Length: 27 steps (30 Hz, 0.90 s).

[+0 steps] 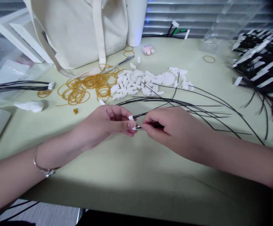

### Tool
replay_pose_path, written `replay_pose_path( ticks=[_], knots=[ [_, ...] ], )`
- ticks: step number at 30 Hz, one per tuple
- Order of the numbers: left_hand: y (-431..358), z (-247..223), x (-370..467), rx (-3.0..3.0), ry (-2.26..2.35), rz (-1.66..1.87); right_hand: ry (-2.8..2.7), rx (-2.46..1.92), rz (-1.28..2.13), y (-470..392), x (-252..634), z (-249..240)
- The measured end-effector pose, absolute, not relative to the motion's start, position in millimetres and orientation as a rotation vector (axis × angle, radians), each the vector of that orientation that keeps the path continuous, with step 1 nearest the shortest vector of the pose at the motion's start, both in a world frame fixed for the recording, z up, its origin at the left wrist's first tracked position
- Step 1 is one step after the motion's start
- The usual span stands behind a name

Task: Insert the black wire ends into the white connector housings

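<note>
Between its thumb and fingers my left hand (113, 121) pinches a small white connector housing (132, 122). Thin black wires run out of the housing's right side. Close beside it, my right hand (169, 125) grips a black wire (138, 127) whose shiny end is at the housing. Whether that end sits inside is too small to tell. Loose black wires (179, 101) lie fanned out behind my right hand. Beyond both hands is a pile of white connector housings (138, 81).
Yellow rubber bands (91, 81) lie left of the pile, a pen (119, 64) across them. Behind stands a canvas bag (77, 34). Bundled black cables with white connectors (259, 62) are heaped at right. Another wire bundle (21, 85) and crumpled white tissue (30, 106) are at left.
</note>
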State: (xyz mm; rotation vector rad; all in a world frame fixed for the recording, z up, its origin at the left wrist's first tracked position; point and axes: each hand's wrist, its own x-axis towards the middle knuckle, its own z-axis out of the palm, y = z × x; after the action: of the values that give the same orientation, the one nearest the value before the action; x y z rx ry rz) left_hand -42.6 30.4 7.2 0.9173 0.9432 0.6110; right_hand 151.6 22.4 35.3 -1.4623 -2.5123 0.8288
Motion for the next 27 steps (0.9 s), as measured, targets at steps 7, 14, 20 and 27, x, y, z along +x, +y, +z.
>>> replay_pose_path(
  ticks=[7, 14, 20, 27],
  knots=[
    [29.3, 7.1, -43.4, 0.917, 0.955, 0.604, -2.573, -1.306, 0.751, 24.0, 152.8, 32.3],
    [29.7, 7.8, -41.1, 0.977, 0.980, 0.580, -2.615, -1.271, 0.740, 24.9, 151.0, 29.0],
    [30.4, 7.0, -39.3, 0.986, 1.008, 0.585, -2.519, -1.260, 0.820, 23.6, 148.0, 25.7],
    [29.4, 8.4, -39.5, 0.895, 0.983, 0.642, -2.375, -1.436, 1.004, 21.9, 151.5, 33.0]
  ],
)
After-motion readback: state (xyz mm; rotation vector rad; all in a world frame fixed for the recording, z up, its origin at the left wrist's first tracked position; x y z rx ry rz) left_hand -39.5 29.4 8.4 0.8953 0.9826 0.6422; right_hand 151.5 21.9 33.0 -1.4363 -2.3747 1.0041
